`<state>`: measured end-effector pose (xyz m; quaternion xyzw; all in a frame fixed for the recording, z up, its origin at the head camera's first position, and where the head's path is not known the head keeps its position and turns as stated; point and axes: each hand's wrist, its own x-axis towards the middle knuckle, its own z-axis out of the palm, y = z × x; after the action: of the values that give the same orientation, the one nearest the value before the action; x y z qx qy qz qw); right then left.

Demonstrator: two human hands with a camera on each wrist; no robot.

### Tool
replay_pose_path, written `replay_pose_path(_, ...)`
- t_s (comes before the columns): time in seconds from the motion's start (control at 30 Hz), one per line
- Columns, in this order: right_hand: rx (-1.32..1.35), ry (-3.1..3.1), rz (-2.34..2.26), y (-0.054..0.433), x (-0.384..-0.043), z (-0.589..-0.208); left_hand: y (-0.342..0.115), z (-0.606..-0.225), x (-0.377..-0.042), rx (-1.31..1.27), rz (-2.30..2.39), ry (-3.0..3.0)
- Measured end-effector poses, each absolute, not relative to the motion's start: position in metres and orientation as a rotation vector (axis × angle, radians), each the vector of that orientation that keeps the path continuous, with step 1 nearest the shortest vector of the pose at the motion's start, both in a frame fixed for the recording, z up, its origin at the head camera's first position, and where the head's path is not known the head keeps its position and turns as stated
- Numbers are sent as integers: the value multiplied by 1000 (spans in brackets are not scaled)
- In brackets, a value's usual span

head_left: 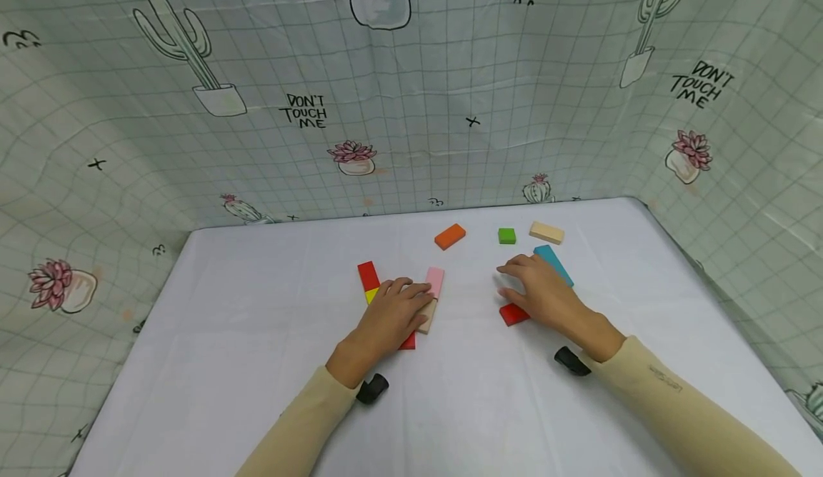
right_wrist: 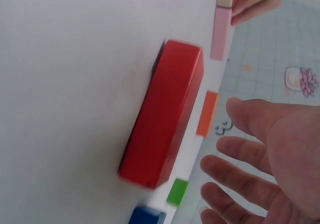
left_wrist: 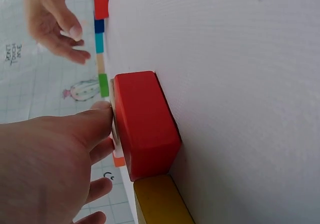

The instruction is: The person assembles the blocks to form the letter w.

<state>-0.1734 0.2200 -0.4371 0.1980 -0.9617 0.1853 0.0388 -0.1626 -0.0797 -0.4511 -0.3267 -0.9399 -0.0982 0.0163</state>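
Observation:
Wooden blocks form a V around my left hand (head_left: 388, 316). A red block (head_left: 368, 275) and a yellow block (head_left: 371, 295) make its left side, with another red block (head_left: 408, 343) at the near end. On the right side a pink block (head_left: 435, 280) meets a tan block (head_left: 427, 315). My left fingers are extended over these blocks, the thumb at the tan one. My right hand (head_left: 545, 293), fingers spread and holding nothing, hovers above a red block (head_left: 513, 313) and beside a light blue block (head_left: 554, 265). A dark blue block (right_wrist: 146, 216) shows in the right wrist view.
Toward the back of the white table (head_left: 257, 320) lie an orange block (head_left: 450, 236), a small green block (head_left: 506, 236) and a beige block (head_left: 546, 232). A patterned cloth (head_left: 411, 91) hangs behind the table and along its sides.

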Motion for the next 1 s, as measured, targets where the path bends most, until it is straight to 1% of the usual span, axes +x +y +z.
replay_pose_path(0.53, 479, -2950, 484, 261, -179, -434, -80, -451, -163, -1023, -297, -2936)
replay_pose_path(1.0, 491, -2976, 433, 271, -178, -439, -81, -451, -162, -1023, -271, -2928)
